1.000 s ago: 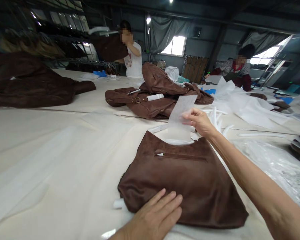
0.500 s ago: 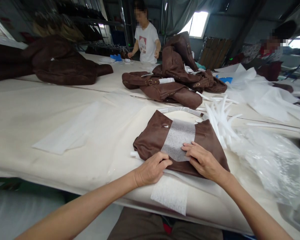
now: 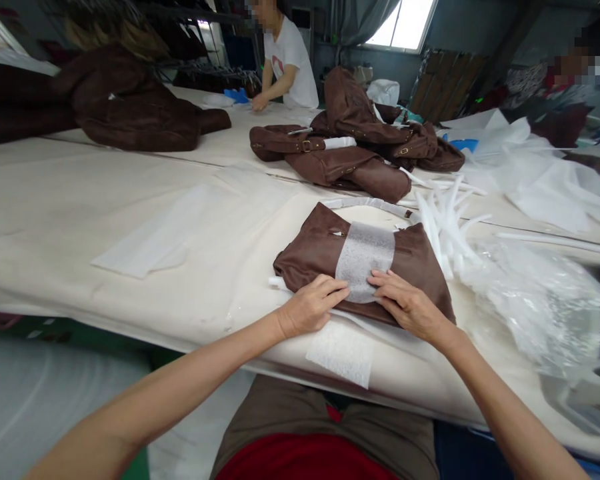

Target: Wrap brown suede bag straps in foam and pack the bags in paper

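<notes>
Smoothing judged under way by left grip (image 3: 311,307) and right grip (image 3: 407,307).
Left's hold cannot be told; right is spread, nothing grasped. White strip (image 3: 365,257), held aloft a second ago, is now laid across the brown bag (image 3: 307,250) on the table (image 3: 220,280).

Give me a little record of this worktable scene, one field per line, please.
Left hand: at the near left corner of a pale sheet
Right hand: fingers resting on the sheet's right side
Brown bag: lying under the sheet
Right of bag: white strips, clear plastic
Beyond bag: heaped brown bags
Across table: person in white shirt
</notes>
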Demonstrator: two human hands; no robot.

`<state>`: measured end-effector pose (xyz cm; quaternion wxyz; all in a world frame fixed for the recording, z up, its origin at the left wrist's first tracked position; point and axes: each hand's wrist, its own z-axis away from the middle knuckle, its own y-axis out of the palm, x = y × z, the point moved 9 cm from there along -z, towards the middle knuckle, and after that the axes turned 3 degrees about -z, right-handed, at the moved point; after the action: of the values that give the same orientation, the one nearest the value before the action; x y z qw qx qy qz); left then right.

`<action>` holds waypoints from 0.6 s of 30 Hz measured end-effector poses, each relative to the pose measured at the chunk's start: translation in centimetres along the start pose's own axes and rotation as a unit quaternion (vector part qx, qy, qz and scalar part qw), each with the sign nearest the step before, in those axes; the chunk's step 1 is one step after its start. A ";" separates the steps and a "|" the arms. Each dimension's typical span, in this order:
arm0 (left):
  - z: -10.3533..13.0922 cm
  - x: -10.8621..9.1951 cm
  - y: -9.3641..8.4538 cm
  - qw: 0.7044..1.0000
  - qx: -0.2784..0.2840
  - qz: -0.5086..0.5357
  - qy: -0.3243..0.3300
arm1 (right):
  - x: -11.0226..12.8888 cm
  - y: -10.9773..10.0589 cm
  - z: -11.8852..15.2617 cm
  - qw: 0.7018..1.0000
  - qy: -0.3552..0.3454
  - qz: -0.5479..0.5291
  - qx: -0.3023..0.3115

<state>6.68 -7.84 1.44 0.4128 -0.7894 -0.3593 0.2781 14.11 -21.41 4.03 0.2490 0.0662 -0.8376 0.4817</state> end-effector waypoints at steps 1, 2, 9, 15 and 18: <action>-0.1 0.0 0.0 1.000 0.006 -0.009 0.000 | 1.1 -0.1 0.6 1.000 0.001 0.015 -0.015; -0.2 0.0 -0.1 1.000 0.013 -0.021 0.000 | 2.6 0.1 1.4 0.999 -0.004 0.025 -0.022; -1.0 -0.2 -0.8 0.996 0.038 -0.082 0.014 | 8.4 7.6 7.4 0.991 -0.024 0.082 0.104; -0.7 0.2 -0.2 0.996 0.055 -0.074 0.010 | 6.5 8.2 6.0 0.996 -0.024 0.086 -0.029; -0.4 0.2 -0.2 0.996 0.045 -0.075 0.004 | 7.4 7.9 5.8 0.992 -0.044 0.085 -0.077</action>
<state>7.01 -7.77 1.80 0.4694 -0.7420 -0.4029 0.2586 2.83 -21.13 -0.92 0.1742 -0.0033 -0.8850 0.4318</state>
